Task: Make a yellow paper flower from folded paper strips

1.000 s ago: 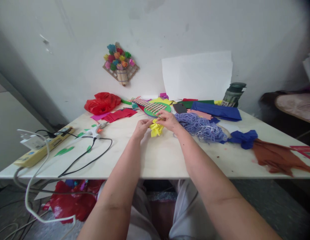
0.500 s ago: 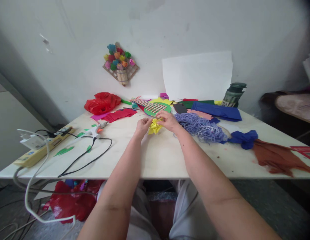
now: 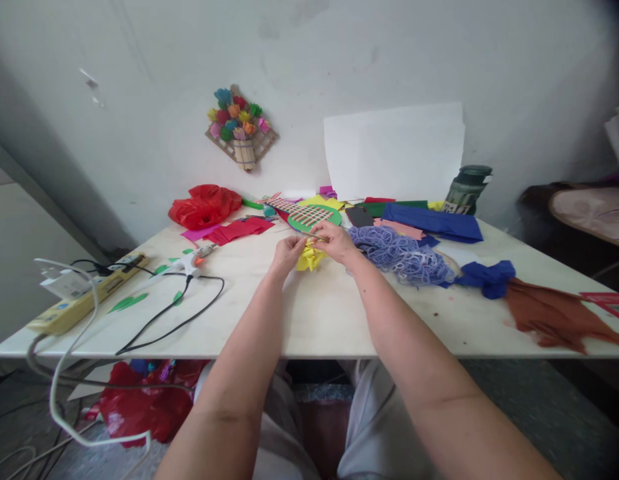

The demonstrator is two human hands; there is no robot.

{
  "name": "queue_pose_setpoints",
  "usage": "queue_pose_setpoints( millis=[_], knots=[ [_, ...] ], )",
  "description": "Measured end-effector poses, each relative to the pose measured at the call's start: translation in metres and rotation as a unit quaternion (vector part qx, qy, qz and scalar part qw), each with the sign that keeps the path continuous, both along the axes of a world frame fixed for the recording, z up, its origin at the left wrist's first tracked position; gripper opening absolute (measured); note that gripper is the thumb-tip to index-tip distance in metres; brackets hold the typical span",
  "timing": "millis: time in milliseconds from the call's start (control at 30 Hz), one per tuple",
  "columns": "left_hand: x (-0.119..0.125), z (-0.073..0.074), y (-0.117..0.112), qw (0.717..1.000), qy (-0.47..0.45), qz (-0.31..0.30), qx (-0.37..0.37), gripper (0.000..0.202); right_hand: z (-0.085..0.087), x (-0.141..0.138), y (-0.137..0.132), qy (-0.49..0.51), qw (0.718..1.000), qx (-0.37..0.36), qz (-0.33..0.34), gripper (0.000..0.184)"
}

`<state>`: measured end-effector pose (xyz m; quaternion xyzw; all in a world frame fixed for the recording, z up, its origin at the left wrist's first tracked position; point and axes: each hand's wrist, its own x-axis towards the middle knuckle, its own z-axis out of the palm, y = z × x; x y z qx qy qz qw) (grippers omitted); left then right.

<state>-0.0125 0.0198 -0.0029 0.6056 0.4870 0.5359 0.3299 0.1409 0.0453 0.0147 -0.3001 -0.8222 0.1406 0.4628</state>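
Between my two hands, over the middle of the table, is a yellow crepe paper flower (image 3: 310, 259) with ruffled petals. My left hand (image 3: 290, 251) pinches its upper left edge with closed fingers. My right hand (image 3: 334, 241) is closed at its upper right, and a thin stick (image 3: 315, 236) shows between the fingers. Whether the stick is joined to the flower I cannot tell. Just behind my hands lies a green round piece with a lattice of striped strips (image 3: 312, 215). A heap of purple yarn (image 3: 399, 253) lies right of my right hand.
At left are a glue gun (image 3: 189, 263) with a looped black cord, green paper leaves (image 3: 128, 302) and a power strip (image 3: 89, 293). A red plastic bag (image 3: 205, 207) sits at the back left. Blue paper (image 3: 434, 222), a dark bottle (image 3: 468, 190) and brown crepe paper (image 3: 549, 313) are at right.
The yellow flower has shifted and turned slightly between my fingers. Both hands stay almost in the same place, still closed.
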Motion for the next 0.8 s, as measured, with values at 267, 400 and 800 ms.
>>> queue_pose_setpoints(
  millis=[267, 400, 800],
  knots=[
    [0.0007, 0.0028, -0.0048, 0.998, -0.03, -0.018, -0.044, 0.028, 0.0023, 0.0034, -0.0005, 0.015, 0.996, -0.04, 0.078, 0.002],
    [0.0012, 0.0036, -0.0059, 0.997, -0.049, -0.028, -0.046, 0.028, 0.0023, 0.0032, 0.0014, 0.016, 0.998, -0.041, 0.055, 0.007],
    [0.0031, 0.0043, -0.0078, 0.991, -0.088, -0.052, -0.088, 0.027, 0.0015, 0.0022, 0.0011, -0.019, 0.999, -0.023, 0.014, 0.017]
  ],
)
